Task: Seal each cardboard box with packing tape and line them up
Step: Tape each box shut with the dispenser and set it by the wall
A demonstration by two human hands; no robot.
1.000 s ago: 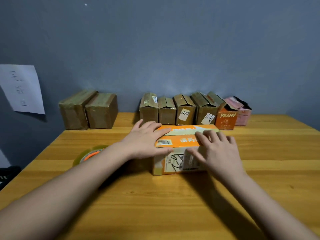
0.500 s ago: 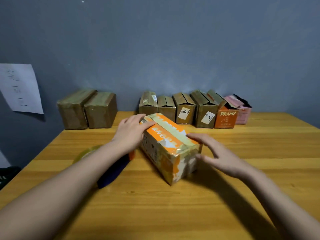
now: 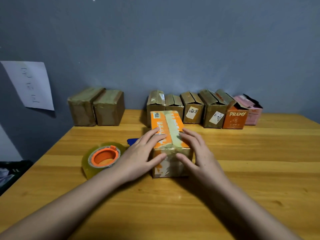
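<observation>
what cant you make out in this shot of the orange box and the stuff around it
Head view only:
- Blue object: mostly hidden behind the left hand.
- Orange box: far end and underside face away; printing blurred.
- Paper on the wall: writing too faint to read.
- Pink box: contents in shadow.

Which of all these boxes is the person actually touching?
The orange box nearest the camera, alone in mid-table. Both the left hand and right hand rest on it; the others line the wall untouched.
</observation>
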